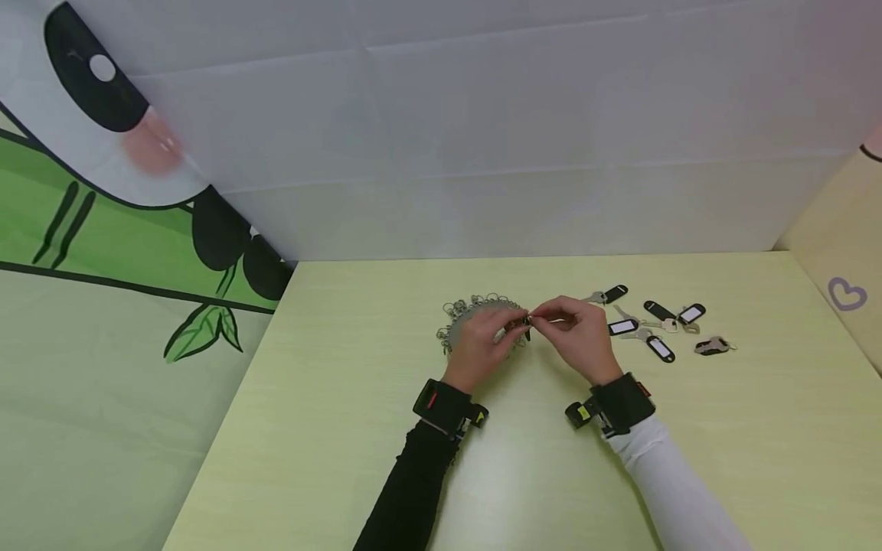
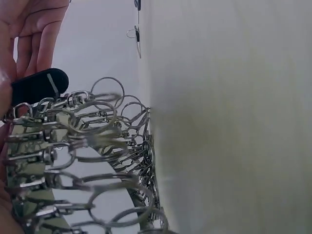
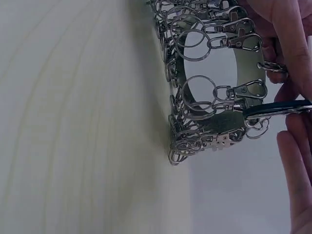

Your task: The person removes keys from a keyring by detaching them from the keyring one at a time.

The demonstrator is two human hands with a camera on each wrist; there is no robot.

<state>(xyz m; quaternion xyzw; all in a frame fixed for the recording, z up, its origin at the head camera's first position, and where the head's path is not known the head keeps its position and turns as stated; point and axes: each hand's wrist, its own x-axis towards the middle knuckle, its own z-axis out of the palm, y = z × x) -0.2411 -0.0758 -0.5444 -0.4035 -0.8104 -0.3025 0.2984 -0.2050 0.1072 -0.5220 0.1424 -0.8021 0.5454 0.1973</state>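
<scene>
My left hand (image 1: 475,346) grips the edge of a grey ring-shaped key holder (image 1: 458,327), its rim hung with metal swivel clasps and split rings (image 3: 197,95). The fingertips of my right hand (image 1: 580,341) meet those of the left at the holder's right edge, thumb and finger pinched together. At that spot a black key tag (image 2: 41,87) sits among the clasps, and the right wrist view has this tag (image 3: 275,109) edge-on between the fingers. Fingers cover much of the tag's attachment.
To the right of my hands, several keys with black tags lie scattered on the pale table (image 1: 344,428), among them a white-labelled tag (image 1: 660,350) and a dark tag (image 1: 615,294). A small metal piece (image 1: 713,346) lies furthest right. A pale wall (image 1: 482,214) rises behind.
</scene>
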